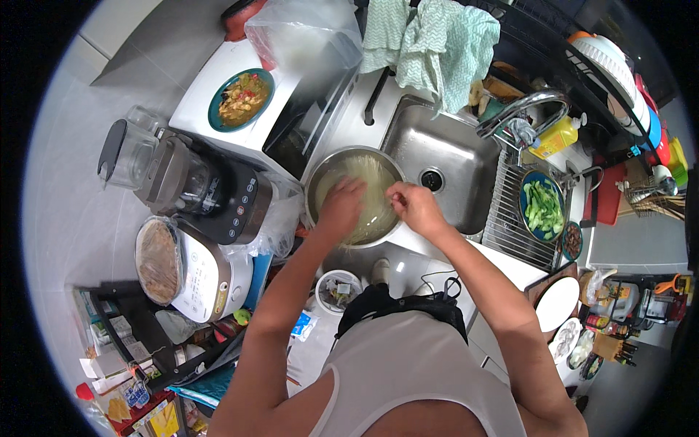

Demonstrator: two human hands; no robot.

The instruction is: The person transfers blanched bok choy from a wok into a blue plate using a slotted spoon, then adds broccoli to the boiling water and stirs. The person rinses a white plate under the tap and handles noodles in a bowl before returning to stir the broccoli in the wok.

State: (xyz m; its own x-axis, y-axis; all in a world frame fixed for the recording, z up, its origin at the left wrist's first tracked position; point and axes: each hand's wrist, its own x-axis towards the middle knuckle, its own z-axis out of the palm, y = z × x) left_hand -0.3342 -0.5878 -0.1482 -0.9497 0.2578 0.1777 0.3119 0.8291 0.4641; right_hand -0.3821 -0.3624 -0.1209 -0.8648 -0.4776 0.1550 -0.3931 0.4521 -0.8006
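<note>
A round steel bowl [313,173] sits on the counter at the left edge of the sink. Thin pale noodles [373,179] lie in cloudy liquid inside it. My left hand [342,210] is over the bowl, its fingers bent and closed on the noodles. At the bowl's right side, my right hand [416,208] has its fingers pinched together near the rim. What lies between those fingertips is too small to make out.
Right of the bowl is a steel sink [466,138] with a curved faucet [535,102]. A drying rack [502,226] and a plate of chopped greens [544,207] stand further right. To the left are a blender [200,186], a white cooker [211,280] and a plate of cooked food [242,100].
</note>
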